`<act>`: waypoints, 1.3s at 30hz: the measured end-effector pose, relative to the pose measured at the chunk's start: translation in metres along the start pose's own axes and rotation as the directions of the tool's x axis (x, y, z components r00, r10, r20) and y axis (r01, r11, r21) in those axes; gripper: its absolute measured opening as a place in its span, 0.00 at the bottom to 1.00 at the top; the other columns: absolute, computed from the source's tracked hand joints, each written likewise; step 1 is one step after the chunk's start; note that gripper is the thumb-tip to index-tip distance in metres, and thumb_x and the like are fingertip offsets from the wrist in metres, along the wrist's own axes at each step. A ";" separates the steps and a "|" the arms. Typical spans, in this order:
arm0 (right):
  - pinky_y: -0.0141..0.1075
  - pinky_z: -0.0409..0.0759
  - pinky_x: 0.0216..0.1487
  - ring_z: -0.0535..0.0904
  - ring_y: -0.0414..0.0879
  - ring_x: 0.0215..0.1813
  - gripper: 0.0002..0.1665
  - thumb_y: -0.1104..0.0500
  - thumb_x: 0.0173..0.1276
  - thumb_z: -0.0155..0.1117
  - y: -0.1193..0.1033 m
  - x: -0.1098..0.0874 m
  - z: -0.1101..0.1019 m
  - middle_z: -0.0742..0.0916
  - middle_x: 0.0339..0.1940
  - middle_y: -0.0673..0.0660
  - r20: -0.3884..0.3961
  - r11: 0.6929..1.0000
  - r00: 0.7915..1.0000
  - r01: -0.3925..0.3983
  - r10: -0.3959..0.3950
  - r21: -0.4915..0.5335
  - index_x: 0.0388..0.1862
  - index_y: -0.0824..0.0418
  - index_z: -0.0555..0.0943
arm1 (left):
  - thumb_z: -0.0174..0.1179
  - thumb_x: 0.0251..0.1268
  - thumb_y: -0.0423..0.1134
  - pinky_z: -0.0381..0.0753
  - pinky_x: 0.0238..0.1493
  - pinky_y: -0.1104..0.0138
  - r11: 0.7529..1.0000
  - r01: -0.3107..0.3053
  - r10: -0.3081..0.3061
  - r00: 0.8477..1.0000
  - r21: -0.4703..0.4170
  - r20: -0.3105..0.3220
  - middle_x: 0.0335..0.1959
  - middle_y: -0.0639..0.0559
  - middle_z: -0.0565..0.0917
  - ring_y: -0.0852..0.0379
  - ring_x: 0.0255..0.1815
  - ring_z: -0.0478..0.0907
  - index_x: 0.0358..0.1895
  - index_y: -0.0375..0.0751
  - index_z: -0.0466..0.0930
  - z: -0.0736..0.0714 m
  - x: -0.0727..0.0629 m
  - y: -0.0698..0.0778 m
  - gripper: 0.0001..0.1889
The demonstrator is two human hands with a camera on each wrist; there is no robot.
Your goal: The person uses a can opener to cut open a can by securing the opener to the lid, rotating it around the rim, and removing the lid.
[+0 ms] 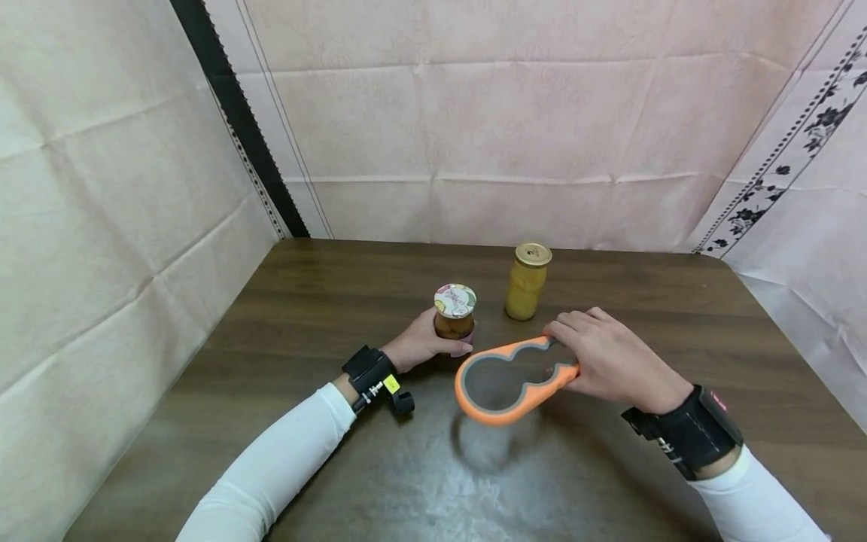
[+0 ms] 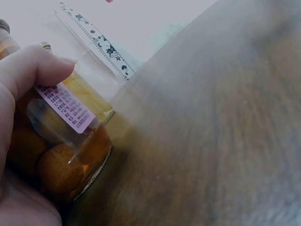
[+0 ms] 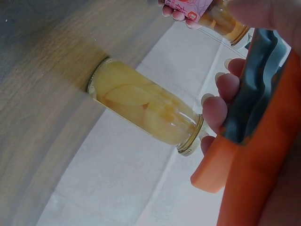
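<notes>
My left hand (image 1: 423,345) grips a glass jar (image 1: 454,325) with a colourful printed lid. In the left wrist view the thumb lies over that jar's side, where round brown fruit (image 2: 60,168) and a pink label (image 2: 66,109) show. My right hand (image 1: 612,361) holds an orange jar opener (image 1: 536,393) by its handles, fingers curled around them. Its grey-lined loop points left, above the table in front of the held jar. Grey ridged grips (image 3: 249,101) show between the handles in the right wrist view.
A second glass jar (image 1: 524,292), with a gold lid and yellow fruit, stands upright behind my hands. The brown wooden table (image 1: 339,301) meets pale cloth hangings (image 1: 508,150) at its back and sides. Black bands with small cameras sit on both wrists.
</notes>
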State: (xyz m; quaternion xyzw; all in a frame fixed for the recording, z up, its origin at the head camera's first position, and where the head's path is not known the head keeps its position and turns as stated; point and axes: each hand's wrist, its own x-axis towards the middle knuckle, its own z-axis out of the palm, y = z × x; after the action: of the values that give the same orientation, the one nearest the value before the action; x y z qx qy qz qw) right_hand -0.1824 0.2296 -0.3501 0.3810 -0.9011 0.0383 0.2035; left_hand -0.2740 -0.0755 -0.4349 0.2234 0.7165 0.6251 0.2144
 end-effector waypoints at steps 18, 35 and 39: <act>0.42 0.74 0.47 0.78 0.43 0.40 0.27 0.56 0.41 0.81 -0.003 -0.001 0.004 0.84 0.36 0.49 -0.031 1.000 1.000 0.006 -0.005 0.008 0.44 0.56 0.83 | 0.70 0.61 0.29 0.81 0.52 0.66 1.000 0.009 -0.009 0.999 0.004 0.030 0.54 0.44 0.82 0.57 0.50 0.80 0.67 0.43 0.68 0.002 -0.006 -0.004 0.32; 0.43 0.76 0.47 0.80 0.46 0.40 0.28 0.54 0.41 0.81 -0.002 0.001 0.001 0.84 0.36 0.51 -0.111 1.000 0.994 0.013 -0.012 0.002 0.44 0.58 0.82 | 0.73 0.60 0.35 0.77 0.66 0.58 0.999 0.021 -0.022 0.999 0.044 0.032 0.63 0.46 0.80 0.52 0.61 0.79 0.71 0.46 0.67 0.012 -0.009 0.001 0.36; 0.44 0.76 0.48 0.80 0.46 0.40 0.29 0.53 0.43 0.82 -0.002 0.002 -0.001 0.84 0.36 0.51 -0.101 1.000 0.995 0.004 -0.004 0.002 0.45 0.59 0.83 | 0.73 0.59 0.35 0.77 0.67 0.58 0.999 0.024 -0.025 0.999 0.040 0.036 0.63 0.46 0.80 0.53 0.61 0.79 0.70 0.45 0.68 0.015 -0.009 0.002 0.35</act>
State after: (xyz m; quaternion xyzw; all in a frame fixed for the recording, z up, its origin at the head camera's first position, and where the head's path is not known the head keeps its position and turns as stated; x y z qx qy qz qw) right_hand -0.1818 0.2272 -0.3489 0.3806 -0.8888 0.0584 0.2484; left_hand -0.2580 -0.0690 -0.4347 0.2303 0.7275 0.6038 0.2308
